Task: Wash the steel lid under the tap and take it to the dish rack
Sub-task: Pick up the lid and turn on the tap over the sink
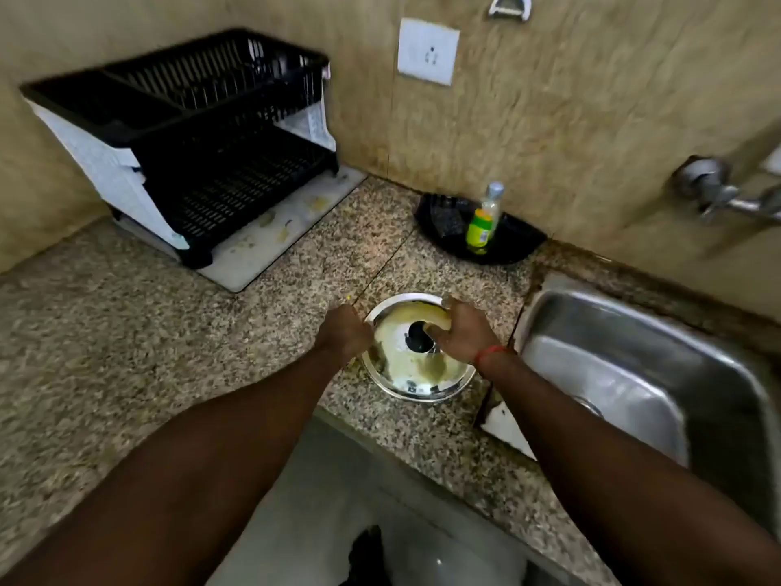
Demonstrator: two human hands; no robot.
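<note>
steel lid (412, 365) on counter (smeared), both hands touching

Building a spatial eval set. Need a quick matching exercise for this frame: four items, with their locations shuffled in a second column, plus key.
Items:
1. steel lid
2. dish rack
3. green bottle
4. tap

Places:
A. in a black corner tray against the wall
B. on the wall above the sink
C. on the countertop between both hands
D. on a white mat at the back left of the counter

Pairs: 1-C, 2-D, 3-A, 4-B
</note>
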